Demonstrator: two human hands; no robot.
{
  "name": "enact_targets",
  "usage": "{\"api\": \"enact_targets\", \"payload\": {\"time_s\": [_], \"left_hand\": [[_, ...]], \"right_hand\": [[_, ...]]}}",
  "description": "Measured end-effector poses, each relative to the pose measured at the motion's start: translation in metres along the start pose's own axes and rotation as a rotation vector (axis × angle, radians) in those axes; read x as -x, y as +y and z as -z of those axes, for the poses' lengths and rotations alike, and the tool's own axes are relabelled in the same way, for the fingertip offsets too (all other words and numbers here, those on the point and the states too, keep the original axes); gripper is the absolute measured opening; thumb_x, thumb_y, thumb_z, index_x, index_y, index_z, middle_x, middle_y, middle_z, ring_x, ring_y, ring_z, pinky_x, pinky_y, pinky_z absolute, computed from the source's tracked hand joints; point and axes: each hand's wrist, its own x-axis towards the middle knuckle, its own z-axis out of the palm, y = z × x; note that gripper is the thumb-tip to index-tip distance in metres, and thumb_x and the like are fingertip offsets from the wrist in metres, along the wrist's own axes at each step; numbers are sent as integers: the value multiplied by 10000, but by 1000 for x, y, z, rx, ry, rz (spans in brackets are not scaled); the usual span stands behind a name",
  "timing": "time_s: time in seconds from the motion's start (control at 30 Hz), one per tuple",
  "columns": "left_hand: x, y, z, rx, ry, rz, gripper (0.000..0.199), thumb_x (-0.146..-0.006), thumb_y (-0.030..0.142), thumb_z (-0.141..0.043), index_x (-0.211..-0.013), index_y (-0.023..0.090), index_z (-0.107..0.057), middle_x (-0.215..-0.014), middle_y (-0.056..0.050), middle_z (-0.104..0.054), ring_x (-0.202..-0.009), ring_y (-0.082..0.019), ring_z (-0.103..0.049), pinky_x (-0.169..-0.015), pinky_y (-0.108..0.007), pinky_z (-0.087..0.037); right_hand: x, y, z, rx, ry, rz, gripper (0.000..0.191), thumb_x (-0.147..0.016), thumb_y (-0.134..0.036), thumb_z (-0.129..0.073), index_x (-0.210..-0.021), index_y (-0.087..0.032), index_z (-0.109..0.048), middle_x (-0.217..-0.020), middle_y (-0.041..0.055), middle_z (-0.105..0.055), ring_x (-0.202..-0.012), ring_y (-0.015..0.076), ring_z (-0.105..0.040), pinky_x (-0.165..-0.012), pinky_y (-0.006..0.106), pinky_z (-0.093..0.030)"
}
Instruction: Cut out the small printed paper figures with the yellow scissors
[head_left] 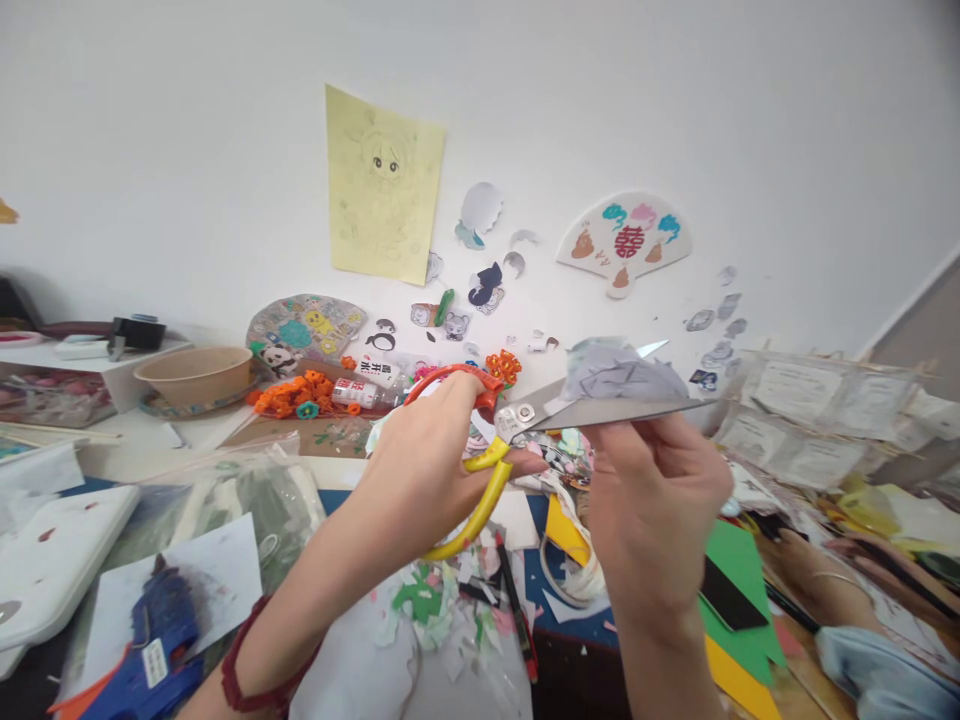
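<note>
My left hand [427, 445] is wrapped round scissors [517, 415] with one orange-red and one yellow handle. Their blades are parted and point to the right. Between the blades sits a small grey-white paper piece [624, 372] with dark drawn lines. My right hand [656, 475] pinches this paper from below, close to the lower blade; its fingertips are partly hidden behind the blade. Below both hands, paper scraps [431, 598] in green, pink and white lie heaped on the work surface.
At left lie a blue glue gun [161, 620] on white paper and a tan bowl [196, 374]. A bottle [367, 392] and orange flowers [300, 396] stand by the wall. A red-black pen [516, 605] lies among scraps. Another person's hand [814, 575] works at far right, beside green card [739, 560].
</note>
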Motion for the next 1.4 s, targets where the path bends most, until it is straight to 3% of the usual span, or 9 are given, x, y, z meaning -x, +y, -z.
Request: {"api": "enact_targets", "payload": {"time_s": [0.53,1.4], "left_hand": [[2,2,5,-25,-30,17,517,-853,721,-564,-905,221,-445,-825,-7,-546,-711,-206,-498,-624,-303,-301],[1,11,4,-16,-46,50,445,-874,637,-603,-873,233,-418,-797,9,-558,-657,-189,-488,-607,-299,-312]], "right_hand": [[-1,-2,-2,-45,24,-25,132,-771,-104,-753,-846,-202,-802,-835,0,-779,-859,167,-737,-885,306,-600],[-1,-5,-4,-149,1,-32,109,-791,-93,-729,-822,-188,-773,-843,-9,-752,-858,126,-717,-857,250,-579]]}}
